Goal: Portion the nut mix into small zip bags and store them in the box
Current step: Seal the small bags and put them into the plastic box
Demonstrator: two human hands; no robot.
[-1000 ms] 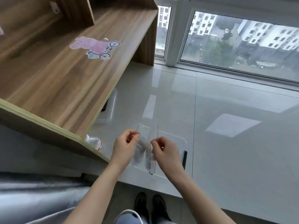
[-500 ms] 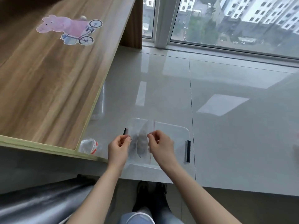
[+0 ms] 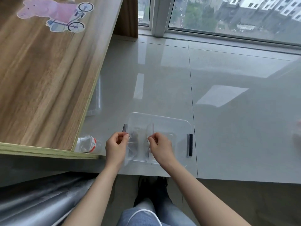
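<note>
No writing can be read anywhere; the only label in view is the red-and-white band on a clear plastic bottle [image 3: 88,144] lying on its side at the corner of the wooden bench [image 3: 48,82], and its print is too small and blurred to make out. On the bench top is a sticker of a pink cartoon pig [image 3: 53,13] on a bicycle, with no words.

The zip bag [image 3: 140,144] is small, clear and soft, with a thin red line running along its mouth on the right side. It is held between both hands above the clear plastic box [image 3: 172,126]. Something dark shows through the film near its middle, probably the nut mix, though the blur makes that uncertain. The left hand [image 3: 116,145] pinches the left edge of the bag between thumb and curled fingers; the right hand [image 3: 160,146] pinches the edge by the red line in the same way.

The box sits on the pale glossy ledge [image 3: 228,128] by the window, just right of the bench. It is transparent with rounded corners and a black clip [image 3: 189,145] on its right side and another at its left. Below are the person's dark shoes [image 3: 153,190] on the floor.
</note>
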